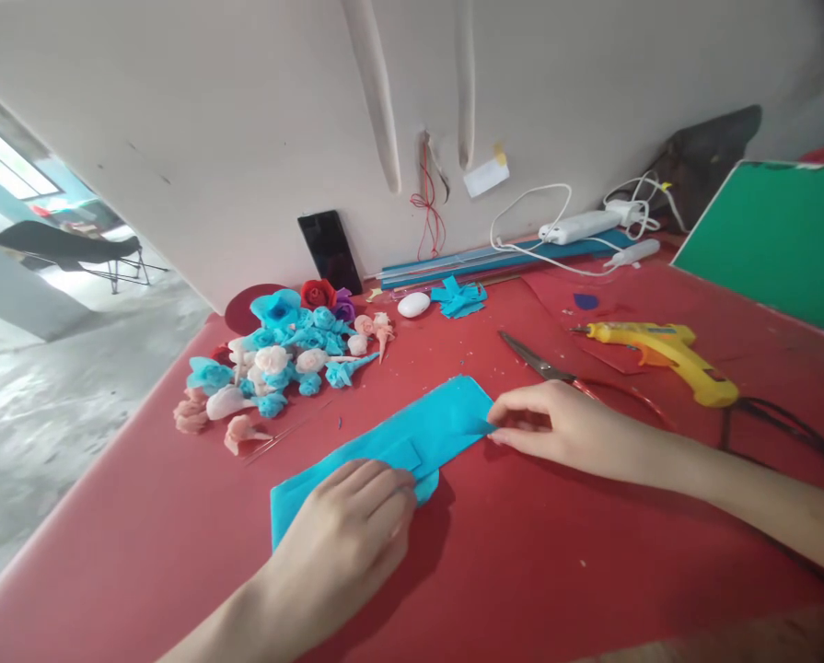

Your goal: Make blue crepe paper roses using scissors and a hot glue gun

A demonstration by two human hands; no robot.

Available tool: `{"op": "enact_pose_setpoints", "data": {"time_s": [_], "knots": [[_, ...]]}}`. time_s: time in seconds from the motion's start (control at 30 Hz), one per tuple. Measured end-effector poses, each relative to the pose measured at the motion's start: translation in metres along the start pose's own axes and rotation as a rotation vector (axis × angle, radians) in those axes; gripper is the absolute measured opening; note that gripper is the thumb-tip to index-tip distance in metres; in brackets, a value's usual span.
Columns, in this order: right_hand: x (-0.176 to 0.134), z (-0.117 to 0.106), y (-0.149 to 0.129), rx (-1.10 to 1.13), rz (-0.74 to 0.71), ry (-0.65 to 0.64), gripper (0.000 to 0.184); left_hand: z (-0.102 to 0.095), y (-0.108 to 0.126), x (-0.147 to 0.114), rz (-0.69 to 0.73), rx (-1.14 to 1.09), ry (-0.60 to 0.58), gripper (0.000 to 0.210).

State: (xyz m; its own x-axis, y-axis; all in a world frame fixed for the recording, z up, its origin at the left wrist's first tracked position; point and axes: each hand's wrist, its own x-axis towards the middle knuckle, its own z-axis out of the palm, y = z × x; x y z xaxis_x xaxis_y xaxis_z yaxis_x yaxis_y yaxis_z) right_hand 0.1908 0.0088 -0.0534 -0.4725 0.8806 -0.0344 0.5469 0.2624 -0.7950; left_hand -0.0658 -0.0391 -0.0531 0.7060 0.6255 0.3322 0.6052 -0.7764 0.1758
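A folded strip of blue crepe paper (390,442) lies flat on the red table (522,571). The left hand (349,534) presses it down with flat fingers, while the right hand (556,425) pinches its far corner. It looks light, soft and easily torn, so edges and corners seem the best hold.

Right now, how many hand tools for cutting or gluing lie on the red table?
2: the scissors lie just behind the right hand; the yellow glue gun lies farther right. Others may be hidden.
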Motion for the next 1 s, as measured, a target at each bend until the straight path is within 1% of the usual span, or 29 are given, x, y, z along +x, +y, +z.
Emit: {"op": "enact_pose_setpoints", "data": {"time_s": [0.07,0.2,0.27,0.3,0.37,0.47,0.53,0.6,0.63,0.7,0.83,0.9,1.0], "knots": [[0.001,0.003,0.003,-0.066,-0.013,0.021,0.017,-0.005,0.000,0.001,-0.079,-0.107,-0.017,0.022],[0.001,0.005,0.006,-0.133,-0.028,0.023,0.015,-0.015,-0.005,0.008,-0.402,-0.491,-0.171,0.009],[-0.001,0.003,0.003,-0.125,-0.042,0.023,0.012,-0.018,-0.010,0.014,-0.487,-0.568,-0.205,0.007],[-0.002,0.001,0.000,-0.111,-0.050,0.024,0.012,-0.018,-0.012,0.018,-0.505,-0.589,-0.215,0.009],[-0.005,-0.003,-0.008,-0.074,-0.068,0.029,0.013,-0.021,-0.016,0.026,-0.518,-0.639,-0.247,0.011],[-0.011,-0.008,-0.022,-0.021,-0.125,0.021,0.010,-0.027,-0.017,0.044,-0.501,-0.736,-0.328,0.007],[-0.014,-0.009,-0.028,0.013,-0.178,-0.026,0.007,-0.032,-0.015,0.058,-0.492,-0.786,-0.350,0.006],[-0.015,-0.008,-0.030,0.045,-0.206,-0.086,0.006,-0.036,-0.013,0.072,-0.480,-0.831,-0.349,0.004],[-0.016,-0.008,-0.029,0.051,-0.215,-0.094,0.006,-0.037,-0.013,0.079,-0.470,-0.854,-0.345,0.004],[-0.017,-0.006,-0.027,0.029,-0.234,-0.047,0.006,-0.037,-0.013,0.091,-0.449,-0.910,-0.339,0.003],[-0.021,-0.006,-0.022,-0.031,-0.284,0.141,0.004,-0.031,-0.020,0.106,-0.397,-1.079,-0.321,0.009],[-0.021,-0.007,-0.023,0.001,-0.273,0.214,0.003,-0.025,-0.024,0.109,-0.372,-1.175,-0.260,0.015],[-0.018,-0.010,-0.026,0.098,-0.222,0.281,0.007,-0.017,-0.025,0.107,-0.326,-1.299,-0.149,0.034]]}}
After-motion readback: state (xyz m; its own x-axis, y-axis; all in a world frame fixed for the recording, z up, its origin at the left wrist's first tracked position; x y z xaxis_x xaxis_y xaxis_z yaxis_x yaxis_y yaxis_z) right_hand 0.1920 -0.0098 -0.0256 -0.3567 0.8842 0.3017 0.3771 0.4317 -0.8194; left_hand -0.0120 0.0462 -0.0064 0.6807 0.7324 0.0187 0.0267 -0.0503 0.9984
